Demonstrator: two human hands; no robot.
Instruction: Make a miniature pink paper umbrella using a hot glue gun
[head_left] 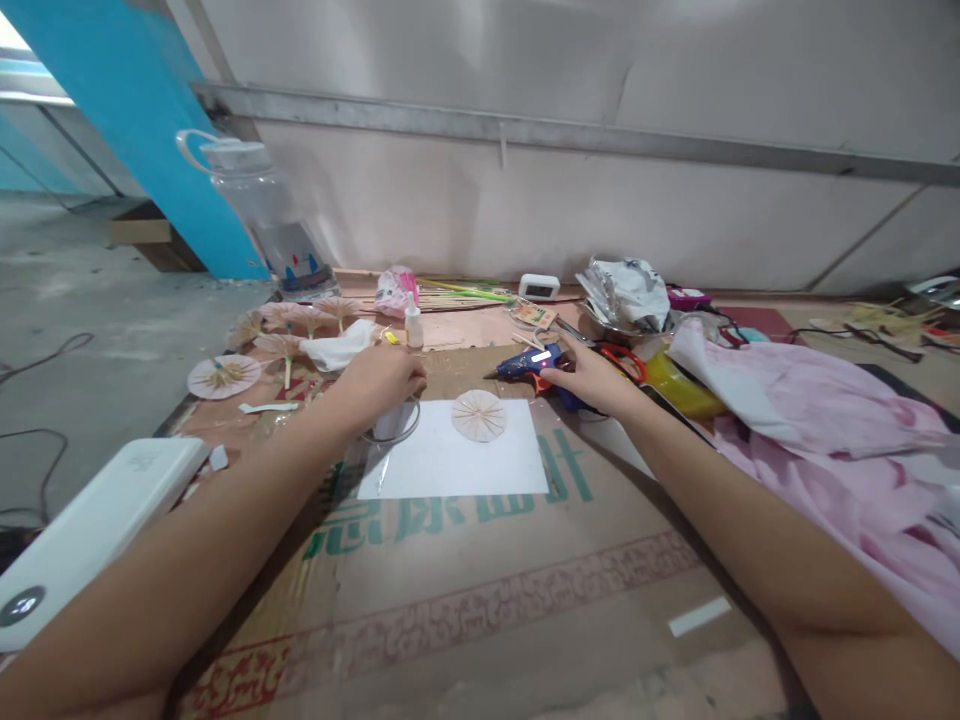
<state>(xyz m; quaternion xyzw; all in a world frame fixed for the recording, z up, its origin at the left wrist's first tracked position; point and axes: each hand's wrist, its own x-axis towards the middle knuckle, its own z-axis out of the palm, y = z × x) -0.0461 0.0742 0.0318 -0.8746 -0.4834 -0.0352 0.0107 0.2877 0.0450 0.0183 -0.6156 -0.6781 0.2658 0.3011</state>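
Observation:
My right hand is at the blue glue gun, its fingers spread around the gun's rear; the orange trigger shows below and the nozzle points left. My left hand has its fingers curled together above the left edge of a white sheet; what it holds, if anything, is hidden. A metal ring lies just under that hand. On the sheet's upper part rests a round, pale pleated disc. A small white bottle stands behind my left hand.
Small paper umbrellas and a water bottle are at the back left. A white power bank lies left. Pink cloth, red-handled scissors and a bowl with plastic bags are right. A small digital display stands behind.

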